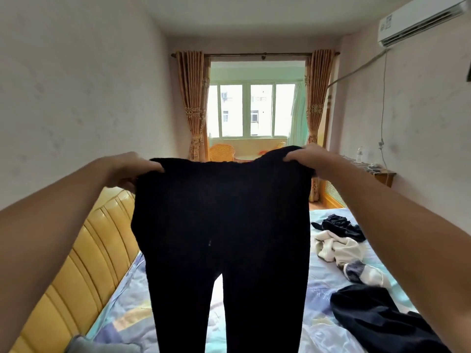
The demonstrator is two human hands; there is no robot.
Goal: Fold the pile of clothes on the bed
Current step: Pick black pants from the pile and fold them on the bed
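A pair of black leggings hangs spread in front of me, waistband up and both legs dangling toward the bed. My left hand grips the waistband's left corner. My right hand grips its right corner. On the bed to the right lie loose clothes: a dark crumpled garment, a white garment, a white-and-grey piece and a large dark garment.
A yellow padded headboard runs along the bed's left side. A wooden shelf with a bottle stands by the right wall. A window with curtains lies ahead. A grey cloth shows at the bottom left.
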